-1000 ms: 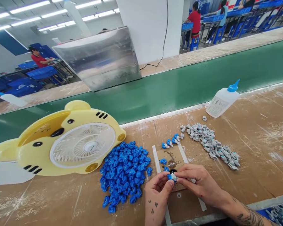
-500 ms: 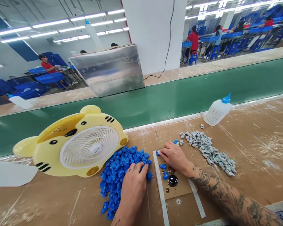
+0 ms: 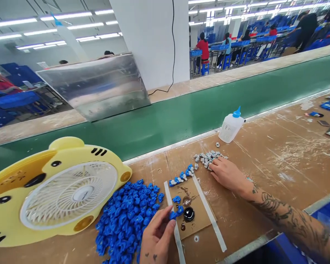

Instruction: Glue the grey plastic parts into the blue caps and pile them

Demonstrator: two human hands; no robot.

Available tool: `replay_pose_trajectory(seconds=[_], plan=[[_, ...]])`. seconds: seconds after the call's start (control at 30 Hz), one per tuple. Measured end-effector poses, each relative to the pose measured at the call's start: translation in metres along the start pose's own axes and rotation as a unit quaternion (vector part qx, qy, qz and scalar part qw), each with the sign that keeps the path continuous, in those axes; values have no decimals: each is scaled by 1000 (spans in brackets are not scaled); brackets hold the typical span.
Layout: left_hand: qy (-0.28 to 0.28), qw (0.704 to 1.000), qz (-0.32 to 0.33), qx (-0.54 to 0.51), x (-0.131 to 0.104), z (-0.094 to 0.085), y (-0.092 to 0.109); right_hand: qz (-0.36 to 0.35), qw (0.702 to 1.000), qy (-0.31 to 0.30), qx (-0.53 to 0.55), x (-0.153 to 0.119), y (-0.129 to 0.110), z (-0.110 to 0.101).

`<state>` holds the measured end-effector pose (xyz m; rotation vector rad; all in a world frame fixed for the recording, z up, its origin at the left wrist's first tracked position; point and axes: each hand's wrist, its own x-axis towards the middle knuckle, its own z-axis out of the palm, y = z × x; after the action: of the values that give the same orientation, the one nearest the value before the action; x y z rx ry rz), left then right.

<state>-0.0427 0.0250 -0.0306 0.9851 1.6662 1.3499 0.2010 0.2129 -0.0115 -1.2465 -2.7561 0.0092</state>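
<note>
My left hand [image 3: 158, 234] pinches a blue piece [image 3: 172, 215] between thumb and finger, at the left tape strip of a cardboard square [image 3: 195, 228]. Two more blue pieces lie by a dark round blob [image 3: 189, 213] on the cardboard. A row of blue pieces with grey ones on them [image 3: 182, 176] runs along its far edge. My right hand [image 3: 227, 175] rests at the pile of grey pieces [image 3: 207, 158], its fingertips among them; what they hold is hidden. A heap of blue pieces [image 3: 129, 216] lies left of my left hand.
A yellow animal-faced fan [image 3: 104, 157] lies at the left. Behind the grey pile stands a white bottle with a blue tip [image 3: 230, 128]. A green belt [image 3: 178, 110] crosses behind, with a metal sheet [image 3: 104, 86] beyond. People sit in the background.
The view has turned right. My left hand has moved from the blue heap to the cardboard with a blue piece. My right hand has left the row's left end for the grey pile.
</note>
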Motion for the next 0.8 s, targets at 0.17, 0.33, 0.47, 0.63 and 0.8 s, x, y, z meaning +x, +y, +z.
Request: replay_pose_trajectory(seconds=[0.17,0.33,0.47,0.63,0.8], plan=[[-7,1000,-28,-8,4,6,5,-49,998,-36,-7,6,-5,3],[18,991,-68,-116,-7,10,-2,-82,995,-53,8,-1,-13,6],[31,982,-120,-140,-9,10,0,-115,991,-60,22,-18,-26,13],[64,988,-113,-85,-6,22,9,-93,993,-26,60,-25,-35,17],[36,998,-28,49,-8,29,10,-63,994,-47,81,-23,-30,10]])
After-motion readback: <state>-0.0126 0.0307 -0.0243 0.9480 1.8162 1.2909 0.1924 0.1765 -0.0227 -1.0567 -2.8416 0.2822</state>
